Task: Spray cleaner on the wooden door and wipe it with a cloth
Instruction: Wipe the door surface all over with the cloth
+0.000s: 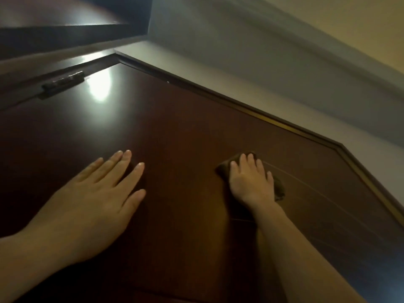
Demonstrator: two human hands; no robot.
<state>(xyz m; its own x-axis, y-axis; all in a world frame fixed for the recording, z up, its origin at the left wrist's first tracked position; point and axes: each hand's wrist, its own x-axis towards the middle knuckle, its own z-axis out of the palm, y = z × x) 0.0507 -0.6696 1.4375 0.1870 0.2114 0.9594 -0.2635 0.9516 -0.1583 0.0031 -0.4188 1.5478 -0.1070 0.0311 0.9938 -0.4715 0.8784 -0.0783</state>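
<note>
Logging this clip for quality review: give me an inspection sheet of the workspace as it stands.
Surface: dark wooden door, glossy, with a light glare.
Job's things: brown cloth pressed to the door; no spray bottle seen.
Clutter: nothing seen.
Hands: left hand flat on the door, fingers straight; right hand presses the cloth.
Cables: nothing seen.
Surroundings: metal fitting by the door's edge, door frame, pale wall.

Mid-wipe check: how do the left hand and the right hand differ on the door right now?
The left hand lies bare on the door, fingers spread; the right hand presses a brown cloth under its palm. The left hand sits toward the hinge; the right hand is nearer the door frame. Both look flat against the wood, fingers fairly straight.
</note>
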